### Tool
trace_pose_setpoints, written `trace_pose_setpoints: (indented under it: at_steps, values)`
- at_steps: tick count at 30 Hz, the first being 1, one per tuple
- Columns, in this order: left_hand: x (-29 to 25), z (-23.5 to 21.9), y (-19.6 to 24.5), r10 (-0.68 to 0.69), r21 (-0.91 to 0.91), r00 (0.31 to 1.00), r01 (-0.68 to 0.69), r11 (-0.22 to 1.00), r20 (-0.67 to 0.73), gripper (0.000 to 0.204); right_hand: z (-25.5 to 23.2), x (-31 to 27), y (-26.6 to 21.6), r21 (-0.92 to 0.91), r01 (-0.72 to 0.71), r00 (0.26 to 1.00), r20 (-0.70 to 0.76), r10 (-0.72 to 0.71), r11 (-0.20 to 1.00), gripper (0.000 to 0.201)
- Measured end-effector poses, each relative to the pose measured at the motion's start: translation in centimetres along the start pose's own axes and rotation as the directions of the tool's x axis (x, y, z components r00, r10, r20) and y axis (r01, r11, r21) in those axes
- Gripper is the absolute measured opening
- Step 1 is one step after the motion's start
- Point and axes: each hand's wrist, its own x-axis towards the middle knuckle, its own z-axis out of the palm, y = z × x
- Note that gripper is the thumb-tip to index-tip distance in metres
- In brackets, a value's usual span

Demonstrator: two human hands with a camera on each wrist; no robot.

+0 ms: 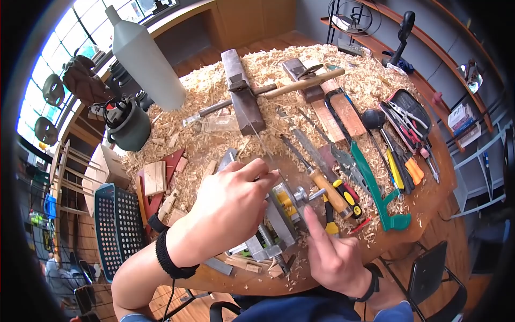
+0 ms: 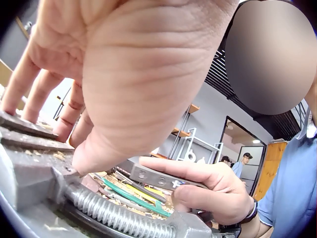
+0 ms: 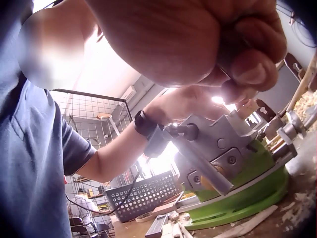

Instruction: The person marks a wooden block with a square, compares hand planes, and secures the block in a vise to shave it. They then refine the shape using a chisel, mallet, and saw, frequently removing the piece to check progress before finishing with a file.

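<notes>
A bench vise (image 1: 260,244) with grey jaws, a screw and a lime-green base (image 3: 237,198) stands near the table's front edge. My left hand (image 1: 228,201) lies over it from the left. In the left wrist view that hand's fingers reach down fairly straight to dark metal strips (image 2: 29,131) on the vise top, with the thumb near the closer jaw. My right hand (image 1: 338,263) grips a flat grey metal bar (image 2: 163,177) beside the vise, index finger stretched along its edge. The bar's far part is hidden in the left wrist view.
Wood shavings cover the table. To the right lie a green-framed saw (image 1: 370,182), a wood-handled tool (image 1: 330,193) and a tool case (image 1: 407,115). Wooden planes (image 1: 244,102) lie farther back. On the left are a perforated basket (image 1: 115,231), a dark pot (image 1: 131,131) and a tall grey bottle (image 1: 147,59).
</notes>
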Motion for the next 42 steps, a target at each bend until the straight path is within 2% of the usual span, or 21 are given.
trace_pose_setpoints:
  at_steps: [2,3,6,7,12,18,19,22,23,25,28,29,32,35,39,42]
  values:
    - [0.0,0.0,0.1,0.013,0.001,1.0,-0.013,1.0,0.0,0.049,0.8,1.5,0.4,0.009,0.032,0.999,-0.021,-0.032,0.999,0.065]
    - [-0.1,-0.1,0.2,0.0,-0.022,1.0,-0.001,1.0,-0.01,0.049,1.7,2.1,1.5,0.017,0.067,0.995,-0.069,-0.066,0.998,0.073]
    - [-0.1,-0.1,0.5,-0.023,-0.033,1.0,0.022,0.999,-0.02,0.048,1.5,2.2,1.1,0.002,0.059,0.996,-0.062,-0.058,0.998,0.072]
    - [-0.1,-0.1,0.6,-0.033,-0.019,0.999,0.033,0.999,-0.019,0.048,1.2,1.7,0.7,0.033,0.051,0.996,-0.081,-0.048,0.998,0.064]
    - [0.0,-0.2,0.6,-0.028,-0.019,1.0,0.028,0.999,0.006,0.047,-0.5,-1.0,-0.6,-0.005,-0.025,1.0,0.0,0.025,1.0,0.066]
    - [0.1,0.0,0.6,0.007,-0.027,1.0,-0.008,1.0,-0.024,0.049,1.3,2.4,0.5,0.03,-0.024,1.0,-0.011,0.024,0.999,0.064]
    - [0.0,0.1,0.6,0.003,-0.014,1.0,-0.003,1.0,-0.03,0.049,2.4,2.7,1.3,0.014,0.04,0.995,-0.091,-0.039,0.999,0.073]
    - [-0.1,0.2,0.6,-0.011,-0.015,0.999,0.011,1.0,-0.034,0.049,2.8,2.3,1.0,-0.027,0.049,0.991,-0.122,-0.052,0.998,0.072]
    - [-0.1,0.2,0.6,-0.015,-0.027,0.999,0.014,1.0,-0.039,0.049,2.3,1.9,0.6,-0.025,0.048,0.991,-0.12,-0.051,0.999,0.072]
    - [0.1,0.1,0.4,-0.011,-0.032,0.999,0.01,0.999,-0.037,0.05,0.7,0.6,-0.4,0.006,-0.015,1.0,-0.008,0.015,1.0,0.069]
    - [0.2,0.0,0.5,-0.006,-0.048,1.0,0.005,0.999,-0.015,0.05,0.2,-1.3,-0.7,0.019,-0.033,0.999,-0.028,0.034,0.999,0.071]
    - [0.2,0.0,0.5,-0.008,-0.056,1.0,0.008,0.998,-0.002,0.051,-0.2,-1.5,-0.7,0.009,-0.056,0.998,0.015,0.056,0.998,0.07]
    - [0.1,0.2,0.5,-0.001,-0.03,1.0,0.001,1.0,-0.018,0.051,0.3,-0.8,-0.9,0.028,-0.027,0.999,-0.026,0.028,0.999,0.07]
    - [0.1,0.3,0.3,0.045,-0.007,0.998,-0.046,0.999,-0.047,0.051,1.2,1.6,-0.2,0.015,-0.022,1.0,-0.009,0.022,1.0,0.067]
    - [0.0,0.5,0.5,0.028,0.01,0.998,-0.028,1.0,-0.055,0.051,1.7,1.9,0.1,0.014,-0.008,1.0,-0.007,0.008,1.0,0.065]
    - [0.0,0.2,0.6,-0.004,-0.02,1.0,0.003,1.0,-0.031,0.051,1.7,0.2,0.2,0.023,0.028,0.991,-0.134,-0.025,0.999,0.076]
